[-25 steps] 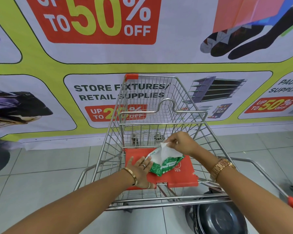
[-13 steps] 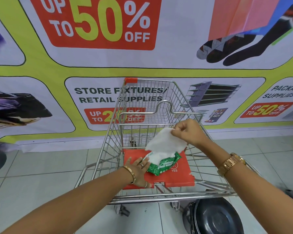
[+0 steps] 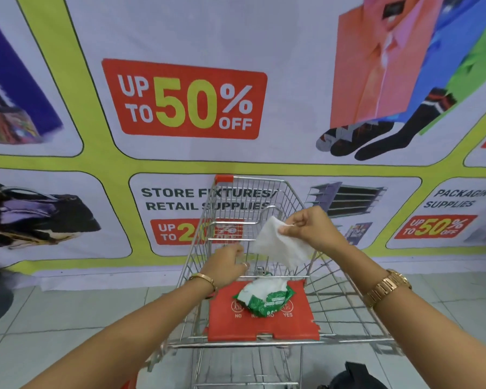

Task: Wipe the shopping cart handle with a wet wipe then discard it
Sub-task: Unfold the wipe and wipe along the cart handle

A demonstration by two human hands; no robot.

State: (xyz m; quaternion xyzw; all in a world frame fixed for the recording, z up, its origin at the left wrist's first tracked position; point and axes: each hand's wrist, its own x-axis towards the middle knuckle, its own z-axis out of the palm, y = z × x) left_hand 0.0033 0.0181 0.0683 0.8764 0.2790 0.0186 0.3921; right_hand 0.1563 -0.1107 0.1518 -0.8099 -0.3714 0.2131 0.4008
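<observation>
The right hand (image 3: pixel 310 230) pinches a white wet wipe (image 3: pixel 282 245) above the silver wire shopping cart (image 3: pixel 320 290). The left hand (image 3: pixel 227 265), loosely curled, holds nothing. The green wipes packet (image 3: pixel 264 300) lies on the cart's red seat flap (image 3: pixel 261 324), marked "NO" and "YES".

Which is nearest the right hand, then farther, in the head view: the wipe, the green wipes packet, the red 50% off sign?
1. Wipe: pinched in the right hand, hanging over the cart.
2. Green wipes packet: below, on the red seat flap.
3. Red 50% off sign: high on the wall banner, beyond the cart.
</observation>
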